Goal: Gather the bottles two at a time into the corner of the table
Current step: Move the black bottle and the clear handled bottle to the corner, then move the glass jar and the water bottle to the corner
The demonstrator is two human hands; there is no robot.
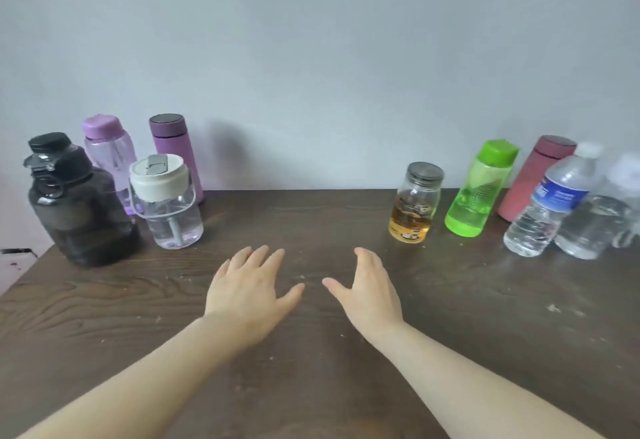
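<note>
Dark wooden table: I had my left hand and right hand spread empty at its middle, the upright jar and green bottle nearest my right.

1. I see my left hand and right hand spread empty over the desk.
2. Four bottles stand far-left, beside the black jug.
3. The amber jar and green bottle stand right.
</note>
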